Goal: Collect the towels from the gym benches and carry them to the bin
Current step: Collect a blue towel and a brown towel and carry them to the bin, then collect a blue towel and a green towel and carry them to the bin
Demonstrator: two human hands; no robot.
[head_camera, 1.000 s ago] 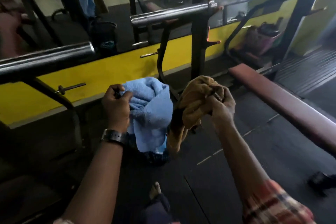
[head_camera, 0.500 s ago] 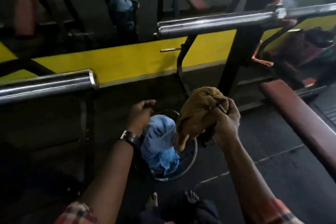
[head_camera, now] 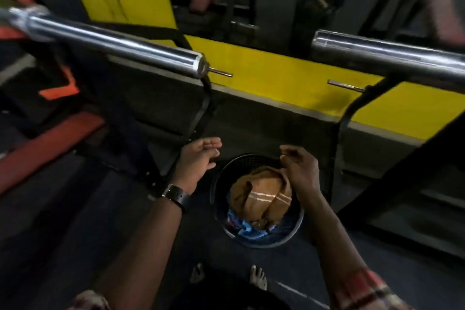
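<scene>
Brown towel (head_camera: 261, 194) has dropped into the bin (head_camera: 264, 244), atop the blue towel (head_camera: 247, 231).
Left hand (head_camera: 198, 158) and right hand (head_camera: 300, 167) are empty and loose, flanking the far rim.

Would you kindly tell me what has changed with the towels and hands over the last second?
The left hand let the blue towel drop into the bin first. The right hand then released the brown towel, which now lies on top of the blue one. Both hands are now empty, fingers relaxed, by the bin's rim. The watch stays on the left wrist.
</scene>
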